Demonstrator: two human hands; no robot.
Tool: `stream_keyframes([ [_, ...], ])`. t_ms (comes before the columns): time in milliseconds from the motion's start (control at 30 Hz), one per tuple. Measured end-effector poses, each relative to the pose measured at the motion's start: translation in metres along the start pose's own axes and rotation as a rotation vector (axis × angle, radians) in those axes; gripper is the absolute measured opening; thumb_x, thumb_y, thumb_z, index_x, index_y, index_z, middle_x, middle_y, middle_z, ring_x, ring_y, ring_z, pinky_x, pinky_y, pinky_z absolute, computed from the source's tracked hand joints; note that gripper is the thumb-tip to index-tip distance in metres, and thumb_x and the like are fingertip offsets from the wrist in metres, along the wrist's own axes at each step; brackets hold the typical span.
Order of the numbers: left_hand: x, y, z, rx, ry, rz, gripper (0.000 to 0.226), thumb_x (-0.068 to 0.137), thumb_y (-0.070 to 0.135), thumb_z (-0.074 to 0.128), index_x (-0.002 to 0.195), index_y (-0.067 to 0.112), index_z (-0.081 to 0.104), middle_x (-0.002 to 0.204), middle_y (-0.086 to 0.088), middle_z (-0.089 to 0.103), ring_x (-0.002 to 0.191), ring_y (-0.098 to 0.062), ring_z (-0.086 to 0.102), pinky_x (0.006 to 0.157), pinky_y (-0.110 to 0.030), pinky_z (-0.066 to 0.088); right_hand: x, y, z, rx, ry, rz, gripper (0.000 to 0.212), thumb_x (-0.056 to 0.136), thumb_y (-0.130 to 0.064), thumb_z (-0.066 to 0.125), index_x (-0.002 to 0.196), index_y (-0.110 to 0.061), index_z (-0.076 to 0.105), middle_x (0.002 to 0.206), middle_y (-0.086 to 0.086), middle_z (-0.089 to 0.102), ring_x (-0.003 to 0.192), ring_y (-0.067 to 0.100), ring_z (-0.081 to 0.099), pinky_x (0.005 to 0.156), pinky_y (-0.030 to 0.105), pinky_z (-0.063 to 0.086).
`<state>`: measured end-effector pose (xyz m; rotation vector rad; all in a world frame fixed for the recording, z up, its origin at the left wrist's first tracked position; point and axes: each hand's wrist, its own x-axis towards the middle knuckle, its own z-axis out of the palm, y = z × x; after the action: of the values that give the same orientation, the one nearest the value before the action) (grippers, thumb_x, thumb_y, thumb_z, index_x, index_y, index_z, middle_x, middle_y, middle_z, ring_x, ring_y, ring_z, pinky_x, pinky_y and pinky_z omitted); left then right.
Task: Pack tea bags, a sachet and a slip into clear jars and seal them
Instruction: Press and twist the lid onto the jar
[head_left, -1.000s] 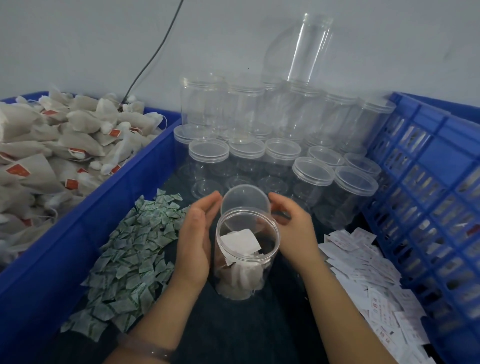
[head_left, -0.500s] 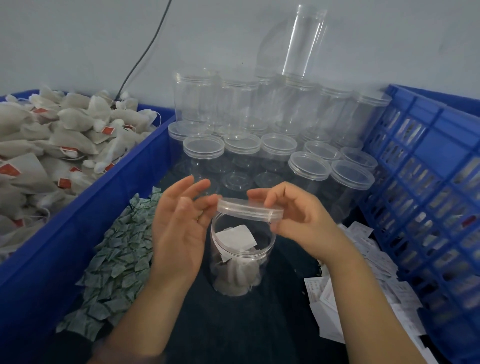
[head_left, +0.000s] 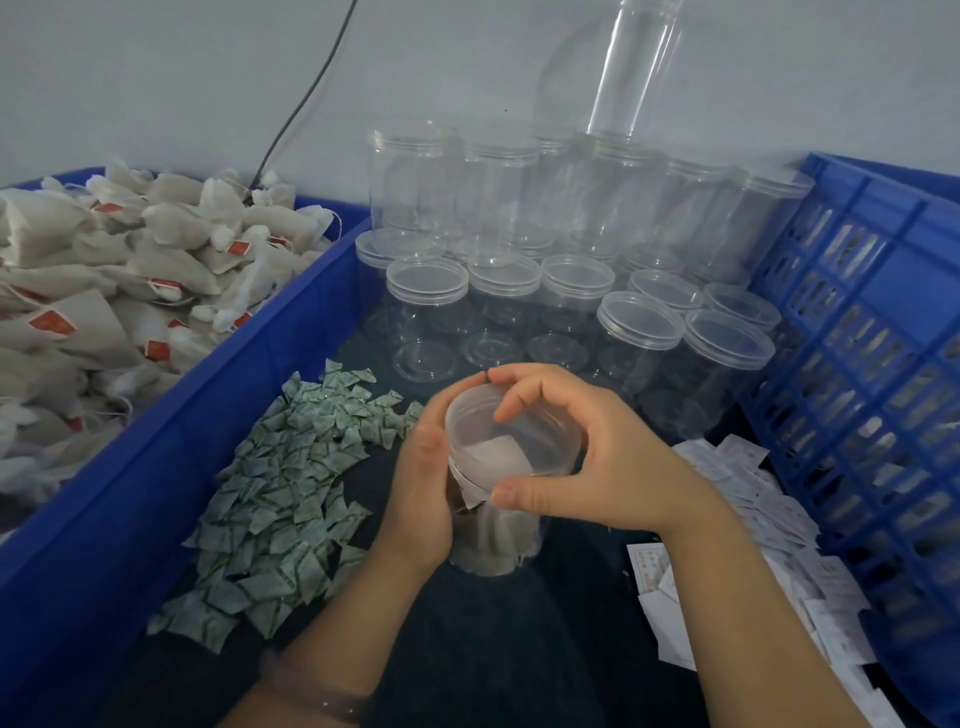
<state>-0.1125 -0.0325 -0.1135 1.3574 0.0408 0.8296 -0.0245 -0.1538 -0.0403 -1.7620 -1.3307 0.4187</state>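
The lid (head_left: 511, 431) now sits on the mouth of the jar (head_left: 519, 551), just below the centre of the frame. Half a second earlier it is held clear above the rim, and a second earlier the mouth stands open with the lid tipped up behind it. The right hand (head_left: 597, 467) has its grip closed on the lid, thumb at the near edge and fingers curled over the far edge. The left hand (head_left: 421, 483), spread open beside the jar a moment before, is now wrapped round the jar's left wall in a firm grip. The jar stands on the dark desk (head_left: 483, 654). Through the plastic a white slip (head_left: 478, 488) shows near the top, with tea bags (head_left: 483, 545) below it; a sachet inside cannot be made out. To my eye the filling of this jar is finished and the sealing is under way, one hand bracing and the other placed to turn. Whether the lid is seated square or tightened at all cannot be told. Loose sachets (head_left: 280, 493) lie at lower left, spare slips (head_left: 753, 519) at lower right, and capped empty jars (head_left: 519, 291) stand behind, above centre.
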Motion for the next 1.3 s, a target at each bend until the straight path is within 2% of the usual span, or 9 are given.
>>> stream_keyframes([
  [300, -0.003, -0.012, 0.0, 0.095, 0.007, 0.106, 0.073, 0.085, 0.075, 0.04, 0.115, 0.01, 0.055, 0.108, -0.01, 0.064, 0.1, -0.023, 0.063, 0.086, -0.035, 0.05, 0.0, -0.001, 0.003, -0.052, -0.02, -0.001, 0.044, 0.061, -0.03, 0.082, 0.1, -0.03, 0.061, 0.133, -0.015, 0.048, 0.127, 0.0, 0.045, 0.105, 0.03, 0.041],
  [533, -0.002, -0.019, -0.001, 0.085, 0.02, 0.111, 0.065, 0.085, 0.075, 0.04, 0.112, 0.019, 0.057, 0.102, 0.004, 0.068, 0.094, -0.012, 0.063, 0.08, -0.025, 0.049, -0.001, -0.004, 0.0, -0.113, -0.051, 0.024, 0.046, 0.063, -0.023, 0.088, 0.099, -0.029, 0.06, 0.128, -0.016, 0.048, 0.124, -0.005, 0.043, 0.099, 0.017, 0.038],
  [667, -0.001, -0.019, 0.002, 0.075, 0.007, 0.075, 0.071, 0.081, 0.078, 0.042, 0.108, 0.016, 0.06, 0.105, -0.01, 0.066, 0.102, -0.03, 0.063, 0.086, -0.047, 0.05, -0.002, -0.015, 0.006, -0.318, 0.017, 0.083, 0.064, 0.05, -0.074, 0.071, 0.099, -0.038, 0.055, 0.117, -0.027, 0.047, 0.116, -0.006, 0.041, 0.088, 0.011, 0.037],
  [733, 0.0, -0.02, 0.002, 0.094, 0.034, 0.06, 0.061, 0.081, 0.078, 0.042, 0.105, 0.025, 0.063, 0.101, -0.003, 0.068, 0.1, -0.024, 0.064, 0.084, -0.041, 0.052, 0.0, -0.019, 0.016, -0.409, 0.066, 0.074, 0.072, 0.05, -0.084, 0.06, 0.104, -0.037, 0.054, 0.118, -0.026, 0.046, 0.117, -0.002, 0.037, 0.087, 0.014, 0.034],
  [833, -0.001, -0.021, 0.001, 0.087, 0.037, 0.029, 0.033, 0.098, 0.042, 0.035, 0.096, 0.039, 0.068, 0.093, 0.011, 0.071, 0.089, -0.004, 0.066, 0.073, -0.019, 0.052, 0.003, -0.02, 0.026, -0.484, 0.096, 0.035, 0.072, 0.06, -0.079, 0.061, 0.117, -0.035, 0.054, 0.123, -0.023, 0.05, 0.113, 0.001, 0.04, 0.092, 0.024, 0.039],
  [900, -0.002, -0.023, 0.001, 0.096, 0.05, 0.003, 0.047, 0.103, 0.012, 0.03, 0.092, 0.035, 0.07, 0.092, 0.013, 0.072, 0.088, -0.001, 0.067, 0.073, -0.016, 0.051, 0.003, -0.017, 0.023, -0.454, 0.097, 0.029, 0.069, 0.063, -0.071, 0.07, 0.122, -0.039, 0.053, 0.123, -0.024, 0.052, 0.114, 0.001, 0.043, 0.096, 0.031, 0.041],
  [967, -0.004, -0.019, 0.004, 0.053, 0.036, 0.004, 0.036, 0.101, 0.041, 0.036, 0.095, 0.026, 0.067, 0.093, 0.011, 0.073, 0.09, -0.003, 0.067, 0.074, -0.017, 0.051, 0.002, -0.013, 0.019, -0.416, 0.109, 0.005, 0.064, 0.066, -0.061, 0.077, 0.123, -0.04, 0.056, 0.123, -0.024, 0.053, 0.115, 0.001, 0.045, 0.098, 0.033, 0.042],
  [1067, -0.004, -0.017, 0.006, 0.013, 0.039, 0.004, 0.068, 0.078, 0.083, 0.036, 0.099, 0.026, 0.067, 0.094, 0.006, 0.073, 0.092, -0.007, 0.067, 0.077, -0.02, 0.051, 0.001, -0.009, 0.019, -0.4, 0.139, -0.052, 0.059, 0.069, -0.052, 0.078, 0.124, -0.037, 0.061, 0.125, -0.019, 0.056, 0.118, 0.006, 0.048, 0.1, 0.034, 0.041],
  [1300, -0.003, -0.017, 0.006, 0.033, 0.105, -0.045, 0.065, 0.096, 0.06, 0.011, 0.088, 0.044, 0.073, 0.084, 0.016, 0.073, 0.083, 0.004, 0.067, 0.071, -0.01, 0.048, 0.002, -0.006, 0.02, -0.223, 0.289, -0.158, 0.055, 0.071, -0.051, 0.068, 0.12, -0.028, 0.066, 0.123, -0.008, 0.057, 0.118, 0.012, 0.054, 0.099, 0.039, 0.046],
])
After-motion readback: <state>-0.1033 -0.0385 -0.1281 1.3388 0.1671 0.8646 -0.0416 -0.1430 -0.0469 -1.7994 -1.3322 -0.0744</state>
